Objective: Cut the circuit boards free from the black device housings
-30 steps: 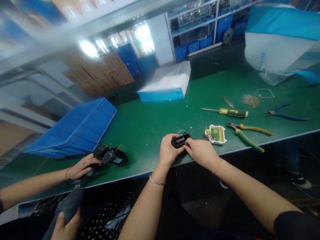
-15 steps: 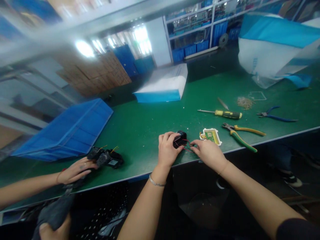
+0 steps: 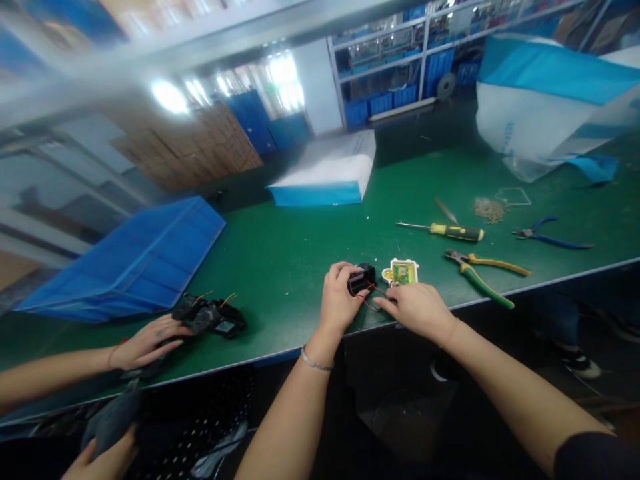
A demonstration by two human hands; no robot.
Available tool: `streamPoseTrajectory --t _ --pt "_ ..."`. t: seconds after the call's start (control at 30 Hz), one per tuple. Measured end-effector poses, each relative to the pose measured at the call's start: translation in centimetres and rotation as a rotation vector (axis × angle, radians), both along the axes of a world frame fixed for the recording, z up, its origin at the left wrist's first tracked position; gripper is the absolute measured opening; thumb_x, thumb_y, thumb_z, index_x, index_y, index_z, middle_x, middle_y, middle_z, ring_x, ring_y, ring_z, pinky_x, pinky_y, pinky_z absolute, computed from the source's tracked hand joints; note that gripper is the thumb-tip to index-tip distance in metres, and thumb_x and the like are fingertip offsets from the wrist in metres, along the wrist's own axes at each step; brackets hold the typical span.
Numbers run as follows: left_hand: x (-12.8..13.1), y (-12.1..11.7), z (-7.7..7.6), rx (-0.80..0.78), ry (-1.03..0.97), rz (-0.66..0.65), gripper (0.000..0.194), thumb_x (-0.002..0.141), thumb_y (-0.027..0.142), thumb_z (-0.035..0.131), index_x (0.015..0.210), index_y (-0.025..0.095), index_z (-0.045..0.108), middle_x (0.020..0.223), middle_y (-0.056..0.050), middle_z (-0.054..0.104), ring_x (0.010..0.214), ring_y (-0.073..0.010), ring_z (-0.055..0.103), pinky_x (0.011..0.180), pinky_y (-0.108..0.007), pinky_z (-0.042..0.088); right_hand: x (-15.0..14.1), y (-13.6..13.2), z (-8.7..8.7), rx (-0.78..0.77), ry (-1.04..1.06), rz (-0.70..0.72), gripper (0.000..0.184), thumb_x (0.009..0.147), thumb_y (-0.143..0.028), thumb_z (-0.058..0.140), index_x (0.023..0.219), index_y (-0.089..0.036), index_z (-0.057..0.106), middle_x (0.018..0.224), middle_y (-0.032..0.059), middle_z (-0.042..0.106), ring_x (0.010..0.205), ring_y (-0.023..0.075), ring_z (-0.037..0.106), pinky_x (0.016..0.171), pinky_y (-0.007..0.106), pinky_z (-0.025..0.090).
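My left hand is wrapped round a small black plastic housing, steadying it on the green bench. Thin red wires run from the housing's open side to my right hand. That hand's fingers are closed on the wires, with the exact grip partly hidden. Right behind its fingertips lies a white plastic cover with a green circuit board inside, its lower edge covered by my hand.
To the right lie green-and-yellow cutting pliers, a screwdriver and blue-handled pliers. On the left, a co-worker's hand touches black housings near a blue crate. A white-and-blue bag lies behind.
The white cover with the circuit board has shifted left, nearer to the black housing. My left hand and the housing have moved slightly right, and my right fingers now lie at the cover's edge.
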State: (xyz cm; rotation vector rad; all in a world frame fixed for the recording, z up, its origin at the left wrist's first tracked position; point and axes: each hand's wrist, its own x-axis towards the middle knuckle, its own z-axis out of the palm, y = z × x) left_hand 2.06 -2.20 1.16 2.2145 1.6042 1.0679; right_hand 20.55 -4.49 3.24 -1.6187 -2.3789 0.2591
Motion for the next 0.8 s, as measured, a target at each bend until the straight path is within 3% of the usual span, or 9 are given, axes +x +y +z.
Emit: streamPoseTrajectory --t 0.23,0.4,0.5,0.57,0.73,0.8 --pt "1.2 -0.3 0.9 0.032 0.15 0.061 0.038 0.071 0.017 0.074 0.105 0.029 0.062 0.115 -0.003 0.057 0.105 -0.0235 0.05 0.087 -0.038 0.048 0.0 -1.1 0.3 -0.096 0.364 0.07 0.059 0.099 -0.05 0.026 0.061 -0.02 0.058 0.058 0.0003 0.057 0.056 0.0138 0.05 0.054 0.026 0.029" --pt "1.7 1.2 0.3 -0.001 0.142 0.135 0.048 0.068 0.024 0.079 0.111 0.036 0.063 0.109 0.0 0.059 0.099 -0.0213 0.052 0.082 -0.033 0.048 -1.7 -3.0 -1.4 0.027 0.461 0.004 0.055 0.1 -0.042 0.03 0.055 -0.018 0.052 0.052 0.0 0.05 0.051 0.0118 0.043 0.054 0.026 0.026" --pt "1.1 3.1 -0.3 -0.021 0.079 0.224 0.049 0.067 0.026 0.08 0.112 0.034 0.064 0.106 -0.003 0.058 0.096 -0.0213 0.055 0.082 -0.034 0.048 -3.6 -5.6 -1.4 0.183 0.449 0.184 0.049 0.099 -0.035 0.035 0.058 -0.017 0.053 0.056 0.0014 0.054 0.055 0.0123 0.044 0.061 0.028 0.029" --pt "0.4 4.2 -0.6 -0.018 0.045 0.256 0.052 0.065 0.025 0.082 0.113 0.031 0.064 0.107 -0.004 0.057 0.096 -0.0215 0.057 0.085 -0.036 0.048 -4.5 -7.0 -0.9 0.199 0.499 0.291 0.043 0.098 -0.033 0.037 0.061 -0.017 0.053 0.06 0.0011 0.055 0.058 0.0124 0.045 0.063 0.028 0.029" --pt "-1.1 5.2 -1.3 -0.031 -0.13 0.137 0.058 0.058 0.026 0.086 0.112 0.027 0.065 0.109 -0.005 0.058 0.099 -0.0198 0.06 0.094 -0.036 0.046 -2.9 -6.9 0.7 -0.156 0.817 0.055 0.049 0.099 -0.041 0.035 0.057 -0.018 0.036 0.054 -0.0037 0.034 0.053 0.009 0.033 0.055 0.026 0.022" --pt "-1.5 5.0 -1.4 -0.052 -0.196 0.095 0.059 0.057 0.027 0.086 0.112 0.024 0.065 0.11 -0.006 0.059 0.102 -0.0203 0.059 0.095 -0.036 0.046 -1.4 -6.4 1.3 -0.291 0.937 0.049 0.05 0.098 -0.044 0.037 0.056 -0.018 0.033 0.055 -0.0043 0.029 0.053 0.0086 0.028 0.052 0.025 0.02"
